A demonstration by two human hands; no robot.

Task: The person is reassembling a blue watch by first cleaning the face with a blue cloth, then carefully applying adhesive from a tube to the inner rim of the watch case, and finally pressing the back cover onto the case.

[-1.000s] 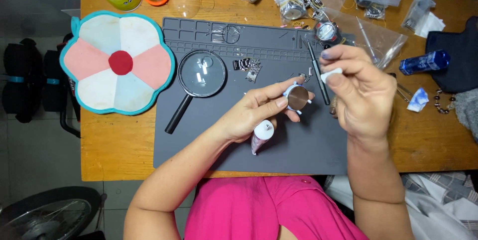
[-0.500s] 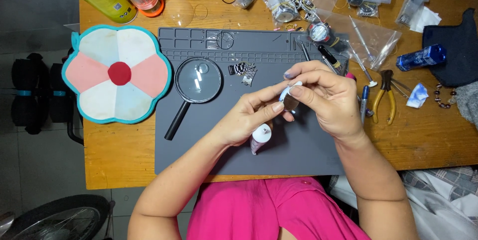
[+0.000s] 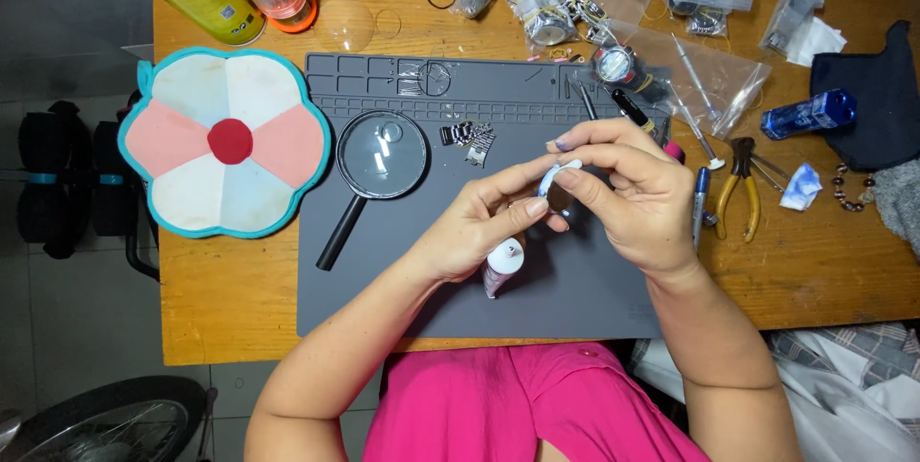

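We see both hands meeting over the middle of the grey work mat (image 3: 422,280). The left hand (image 3: 479,222) is curled closed: thumb and forefinger pinch a small round dark part (image 3: 559,199), while the lower fingers clamp a small tube (image 3: 500,268) with a white cap against the palm, its tip pointing toward the person. The right hand (image 3: 637,198) is also closed in, its fingers (image 3: 585,136) arched over the part and its thumb and forefinger holding a small white curved piece (image 3: 558,174) pressed against it. The 2 hands touch at the fingertips; what exactly the dark part is we cannot tell, it is mostly hidden.

On the mat left of the hands lies a black-handled magnifying glass (image 3: 379,160), with a short piece of metal link band (image 3: 470,136) just beside it. Right of the mat on the wooden table (image 3: 230,299): yellow-handled pliers (image 3: 738,184) and a blue cylinder (image 3: 810,112). A flower-shaped cloth pad (image 3: 225,141) sits at the table's left edge. Clear plastic bags (image 3: 690,79) with small parts lie along the far side.
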